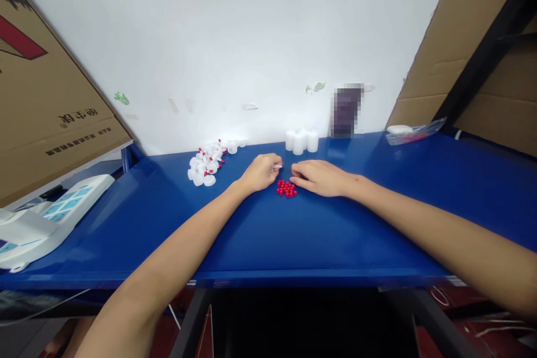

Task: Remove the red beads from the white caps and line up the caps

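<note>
My left hand [263, 172] is closed on a white nozzle cap, mostly hidden in the fist; its narrow white tip [277, 166] pokes out toward the right. Just in front of it lies a small cluster of red tip caps [287, 189] on the blue table [251, 240]. My right hand [319, 177] rests beside the cluster, fingers bent and the thumb apart from them, with nothing visible in it. To the left is a pile of white nozzle caps [210, 163], many with red tips. Behind my hands stand several white cylindrical pieces [298, 142].
A white device with blue keys [67, 207] sits at the table's left end, by a cardboard box [50, 95]. At the back right lie a clear plastic bag [417, 133] and a white rounded object [398, 129]. A blurred dark item [346, 112] leans on the white wall.
</note>
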The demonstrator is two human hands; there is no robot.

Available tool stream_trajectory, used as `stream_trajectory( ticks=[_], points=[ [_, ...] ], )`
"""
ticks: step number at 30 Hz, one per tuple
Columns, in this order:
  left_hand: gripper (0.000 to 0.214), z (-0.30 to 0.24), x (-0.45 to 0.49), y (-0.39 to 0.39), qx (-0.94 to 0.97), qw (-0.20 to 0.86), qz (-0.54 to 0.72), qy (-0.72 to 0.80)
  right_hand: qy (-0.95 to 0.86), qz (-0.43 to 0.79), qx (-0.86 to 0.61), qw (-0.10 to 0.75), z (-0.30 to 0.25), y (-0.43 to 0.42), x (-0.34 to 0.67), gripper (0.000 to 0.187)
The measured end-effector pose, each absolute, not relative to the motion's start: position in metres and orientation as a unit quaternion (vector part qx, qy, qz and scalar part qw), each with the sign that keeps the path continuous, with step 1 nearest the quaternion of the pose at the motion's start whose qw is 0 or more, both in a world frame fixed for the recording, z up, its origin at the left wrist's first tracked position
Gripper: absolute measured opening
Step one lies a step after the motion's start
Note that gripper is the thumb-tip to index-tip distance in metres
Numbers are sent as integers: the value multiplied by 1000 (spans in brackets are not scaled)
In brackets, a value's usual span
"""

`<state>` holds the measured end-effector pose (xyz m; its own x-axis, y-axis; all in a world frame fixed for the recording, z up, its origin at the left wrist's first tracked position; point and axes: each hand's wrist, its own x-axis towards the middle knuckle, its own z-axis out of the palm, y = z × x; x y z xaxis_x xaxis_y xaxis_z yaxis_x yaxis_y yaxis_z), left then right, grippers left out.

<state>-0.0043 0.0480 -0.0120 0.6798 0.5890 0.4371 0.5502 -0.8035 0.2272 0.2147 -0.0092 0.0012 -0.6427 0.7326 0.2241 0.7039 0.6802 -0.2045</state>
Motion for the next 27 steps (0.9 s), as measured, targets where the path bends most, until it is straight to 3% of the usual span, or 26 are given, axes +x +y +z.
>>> stream_trajectory(
  ticks=[14,23,27],
  points=[
    [21,-8,-4,46,917,22,226,328,-906,41,-392,154,2,-8,217,15],
    [20,-10,-4,47,921,7,221,320,-891,134,-402,162,5,-5,220,7],
    [19,-10,-3,47,922,8,220,319,-900,123,-385,165,4,-8,219,17]
  ],
)
